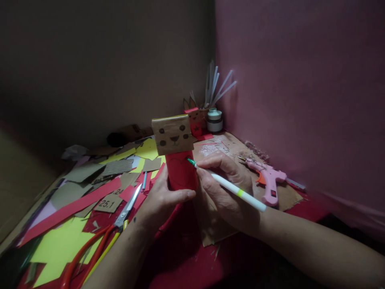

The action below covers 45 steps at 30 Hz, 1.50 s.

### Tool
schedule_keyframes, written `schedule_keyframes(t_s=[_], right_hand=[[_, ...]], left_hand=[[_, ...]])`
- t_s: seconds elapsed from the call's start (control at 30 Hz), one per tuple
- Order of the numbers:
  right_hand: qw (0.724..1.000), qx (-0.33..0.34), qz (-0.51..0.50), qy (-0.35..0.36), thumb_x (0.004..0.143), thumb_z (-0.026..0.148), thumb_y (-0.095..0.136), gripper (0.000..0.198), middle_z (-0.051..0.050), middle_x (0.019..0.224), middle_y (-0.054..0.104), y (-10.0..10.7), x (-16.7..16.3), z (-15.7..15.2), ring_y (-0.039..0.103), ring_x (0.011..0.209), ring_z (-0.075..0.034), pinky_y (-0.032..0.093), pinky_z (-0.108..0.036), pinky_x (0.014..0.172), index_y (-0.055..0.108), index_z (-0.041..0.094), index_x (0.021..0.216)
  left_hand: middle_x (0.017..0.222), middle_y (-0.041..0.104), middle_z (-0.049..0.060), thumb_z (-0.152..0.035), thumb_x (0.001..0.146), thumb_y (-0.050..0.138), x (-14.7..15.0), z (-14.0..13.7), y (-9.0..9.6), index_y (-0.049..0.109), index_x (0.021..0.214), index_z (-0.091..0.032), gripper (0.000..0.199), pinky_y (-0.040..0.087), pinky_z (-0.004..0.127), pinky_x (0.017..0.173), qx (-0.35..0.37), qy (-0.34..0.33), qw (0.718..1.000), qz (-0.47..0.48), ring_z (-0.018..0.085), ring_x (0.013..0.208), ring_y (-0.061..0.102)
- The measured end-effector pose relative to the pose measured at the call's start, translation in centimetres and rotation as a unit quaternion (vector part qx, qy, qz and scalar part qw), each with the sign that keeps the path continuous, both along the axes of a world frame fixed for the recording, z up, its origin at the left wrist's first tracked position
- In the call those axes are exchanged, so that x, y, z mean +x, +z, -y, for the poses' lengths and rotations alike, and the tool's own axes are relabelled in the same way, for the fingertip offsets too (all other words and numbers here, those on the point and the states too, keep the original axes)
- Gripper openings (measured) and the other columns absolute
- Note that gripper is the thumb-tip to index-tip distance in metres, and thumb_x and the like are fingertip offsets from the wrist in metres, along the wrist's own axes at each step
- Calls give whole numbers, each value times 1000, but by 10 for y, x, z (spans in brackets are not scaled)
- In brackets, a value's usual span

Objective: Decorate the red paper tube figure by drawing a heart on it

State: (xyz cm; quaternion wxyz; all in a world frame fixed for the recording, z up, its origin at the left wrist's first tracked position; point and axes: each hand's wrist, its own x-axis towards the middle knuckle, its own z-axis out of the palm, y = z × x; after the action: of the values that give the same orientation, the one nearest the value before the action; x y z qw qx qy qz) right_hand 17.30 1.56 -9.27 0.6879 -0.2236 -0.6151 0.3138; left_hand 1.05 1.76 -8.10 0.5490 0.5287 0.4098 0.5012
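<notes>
My left hand (173, 196) is wrapped round the base of a cardboard figure, its thumb across the front. The figure has a red paper tube body (179, 172) with a faint dark outline drawn on it. Its square brown cardboard head (173, 140) bears drawn eyes, cheeks, a nose and a mouth. Between the thumb and fingers of my right hand (225, 184) is a white marker (234, 190) with a yellow-green band. The marker's green tip is at the upper right of the red tube, touching it or very close.
A pink glue gun (270, 180) lies at right on a cardboard sheet. Red-handled scissors (122, 218) and yellow paper scraps (60, 241) spread left. Behind stand a smaller red figure (195, 122), a white jar (214, 122) and glue sticks (215, 86). Walls meet at the back corner.
</notes>
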Motion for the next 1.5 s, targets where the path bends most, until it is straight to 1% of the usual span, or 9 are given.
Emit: schedule_keyframes(t_s=[0.33,0.47,0.6,0.7,0.8,0.93,1.13,1.4,1.5], right_hand=[[999,-6,35,14,94,20,69,6,1,84,67,0,4,2,63,74,-13,55,-29,68,71,24,97],[997,-49,7,62,95,23,68,5,3,76,67,-1,2,4,61,63,-11,54,-25,58,71,25,99],[998,-50,1,36,92,19,70,8,5,68,64,2,2,6,58,56,-10,49,-22,50,71,25,96],[1000,-2,8,3,90,13,68,14,5,74,64,4,4,5,59,60,-9,52,-23,55,70,25,97],[999,30,28,-5,91,14,68,14,3,82,65,4,6,3,62,69,-11,55,-26,64,70,25,98],[999,10,41,-7,93,17,68,8,2,81,66,3,4,3,63,72,-12,55,-27,66,71,25,95],[999,-43,-11,16,91,21,72,9,3,76,66,-4,-1,2,62,66,-12,51,-23,55,68,25,98],[999,-34,18,18,92,20,71,3,3,78,66,-1,1,3,61,64,-10,52,-23,59,71,23,93],[999,-34,19,20,92,20,70,3,2,80,67,-2,1,2,62,67,-10,53,-23,62,71,23,94]], left_hand=[[100,76,7,-24,57,94,1,1,0,68,111,-18,60,55,36,82,-13,1,1000,2,26,88,69],[98,76,8,-22,56,93,2,1,0,69,106,-17,55,55,37,80,-27,-5,1000,14,26,85,69],[101,77,8,-20,55,93,3,1,1,69,108,-18,58,55,35,79,-27,-3,999,28,25,87,70],[105,77,8,-18,54,93,4,1,1,66,116,-18,68,56,34,77,-36,0,998,44,25,86,71],[100,77,7,-19,55,94,3,1,0,66,114,-18,66,56,33,77,-31,1,999,42,25,87,70],[99,77,7,-21,56,95,2,1,-1,69,109,-17,59,55,34,78,-23,-9,999,34,26,88,70],[96,76,6,-21,56,95,1,0,-3,68,108,-17,59,55,34,79,-27,-4,999,31,25,87,69],[88,76,5,-19,58,92,1,0,-3,71,98,-15,45,54,30,74,-20,-1,1000,10,21,82,67],[89,76,6,-20,57,92,0,0,-2,71,99,-15,47,54,30,73,-22,-3,1000,12,21,83,67]])
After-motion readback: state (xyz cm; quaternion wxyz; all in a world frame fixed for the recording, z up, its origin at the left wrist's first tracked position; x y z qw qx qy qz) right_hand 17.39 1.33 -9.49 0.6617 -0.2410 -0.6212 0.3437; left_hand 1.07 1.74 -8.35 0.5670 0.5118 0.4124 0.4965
